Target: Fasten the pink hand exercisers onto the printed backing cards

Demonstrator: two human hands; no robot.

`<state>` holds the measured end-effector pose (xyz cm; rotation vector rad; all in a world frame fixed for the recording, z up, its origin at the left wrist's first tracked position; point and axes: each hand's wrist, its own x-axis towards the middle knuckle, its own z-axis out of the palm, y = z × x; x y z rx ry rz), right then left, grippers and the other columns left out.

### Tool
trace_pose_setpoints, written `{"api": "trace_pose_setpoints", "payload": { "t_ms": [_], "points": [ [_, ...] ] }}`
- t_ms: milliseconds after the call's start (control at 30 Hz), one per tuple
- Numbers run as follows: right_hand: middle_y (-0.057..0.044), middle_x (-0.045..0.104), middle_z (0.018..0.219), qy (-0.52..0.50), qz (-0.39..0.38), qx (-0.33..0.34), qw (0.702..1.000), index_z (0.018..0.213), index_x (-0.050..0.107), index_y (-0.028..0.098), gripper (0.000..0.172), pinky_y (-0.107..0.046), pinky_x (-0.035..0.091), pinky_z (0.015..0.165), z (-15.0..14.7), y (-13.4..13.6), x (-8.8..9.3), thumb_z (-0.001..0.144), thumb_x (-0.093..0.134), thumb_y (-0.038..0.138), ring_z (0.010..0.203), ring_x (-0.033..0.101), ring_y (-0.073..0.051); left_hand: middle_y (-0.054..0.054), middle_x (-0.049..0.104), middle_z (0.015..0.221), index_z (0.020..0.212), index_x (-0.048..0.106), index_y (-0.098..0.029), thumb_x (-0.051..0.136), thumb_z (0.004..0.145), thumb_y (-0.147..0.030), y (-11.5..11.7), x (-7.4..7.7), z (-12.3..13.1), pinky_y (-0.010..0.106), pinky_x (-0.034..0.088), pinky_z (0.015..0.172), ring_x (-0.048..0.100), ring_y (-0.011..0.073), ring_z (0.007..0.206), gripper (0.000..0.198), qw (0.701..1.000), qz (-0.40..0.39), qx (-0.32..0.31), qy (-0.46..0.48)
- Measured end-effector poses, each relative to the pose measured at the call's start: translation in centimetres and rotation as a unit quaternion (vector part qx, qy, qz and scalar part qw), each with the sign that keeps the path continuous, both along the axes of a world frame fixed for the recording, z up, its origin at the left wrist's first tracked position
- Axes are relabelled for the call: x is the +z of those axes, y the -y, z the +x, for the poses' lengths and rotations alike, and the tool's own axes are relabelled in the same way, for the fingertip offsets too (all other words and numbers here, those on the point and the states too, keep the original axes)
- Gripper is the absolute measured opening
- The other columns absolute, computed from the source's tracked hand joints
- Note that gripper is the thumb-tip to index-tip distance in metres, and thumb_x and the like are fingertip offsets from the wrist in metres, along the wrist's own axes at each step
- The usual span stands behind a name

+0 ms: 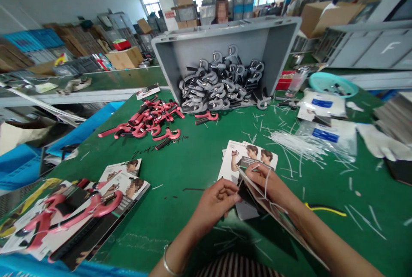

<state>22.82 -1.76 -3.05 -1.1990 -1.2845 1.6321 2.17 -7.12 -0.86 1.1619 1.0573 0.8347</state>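
Observation:
My right hand (268, 182) is closed on a printed card (283, 223), which is tilted nearly edge-on, with white zip ties at its face. My left hand (219, 199) has its fingers bent together at the card's left edge; whether they pinch it or a tie is too small to tell. Under and behind the held card lie more printed cards (230, 161) on the green table (180, 169). Loose white zip ties (299, 146) are spread to the right of my hands. Yellow-handled pliers (326, 209) rest right of my right forearm.
A grey crate (164, 60) on its side holds many grey hand grips (219, 86). Pink grips (151, 118) are piled left of it. Cards with pink grips (96, 206) lie front left. Plastic bags (334, 135) and a glove (380, 139) are at right. A person sits behind the crate.

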Motion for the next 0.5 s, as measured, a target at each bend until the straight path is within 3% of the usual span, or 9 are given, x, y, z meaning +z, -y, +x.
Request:
{"api": "trace_pose_setpoints", "payload": {
  "t_ms": [133, 233, 367, 500],
  "points": [
    [0.004, 0.057, 0.069, -0.029, -0.051, 0.003, 0.998, 0.084, 0.054, 0.02, 0.034, -0.025, 0.038, 0.057, -0.4, 0.3, 0.7, 0.08, 0.07, 0.05, 0.06, 0.05, -0.012, 0.004, 0.066, 0.087, 0.108, 0.07, -0.018, 0.049, 0.097, -0.031, 1.1, 1.1, -0.9, 0.023, 0.047, 0.066, 0.057, 0.0098, 0.065, 0.027, 0.99, 0.095, -0.095, -0.041],
    [0.004, 0.058, 0.07, -0.071, -0.088, 0.015, 0.994, 0.085, 0.052, 0.021, 0.034, -0.024, 0.037, 0.055, -0.8, 0.6, 0.7, 0.08, 0.07, 0.05, 0.056, 0.049, -0.012, 0.006, 0.069, 0.089, 0.123, 0.064, -0.02, 0.04, 0.101, -0.028, 1.7, 1.6, -1.3, 0.026, 0.049, 0.074, 0.062, 0.0139, 0.076, 0.033, 0.982, 0.124, -0.141, -0.026],
    [0.004, 0.059, 0.07, -0.08, -0.088, 0.016, 0.993, 0.089, 0.052, 0.021, 0.034, -0.024, 0.037, 0.055, -0.9, 0.7, 0.2, 0.082, 0.068, 0.051, 0.056, 0.05, -0.012, 0.006, 0.068, 0.091, 0.12, 0.065, -0.021, 0.046, 0.099, -0.026, 1.3, 1.4, -1.2, 0.028, 0.048, 0.079, 0.061, 0.0151, 0.08, 0.029, 0.971, 0.212, -0.066, -0.09],
    [0.003, 0.058, 0.074, -0.026, 0.002, 0.019, 0.999, 0.088, 0.055, 0.021, 0.035, -0.025, 0.039, 0.06, -0.6, 0.4, 0.2, 0.081, 0.069, 0.052, 0.065, 0.052, -0.013, 0.009, 0.061, 0.105, 0.106, 0.072, -0.021, 0.052, 0.095, -0.024, 0.2, 0.8, -0.5, 0.029, 0.046, 0.084, 0.058, 0.0185, 0.093, 0.023, 0.95, 0.278, 0.007, -0.139]
  ]
}}
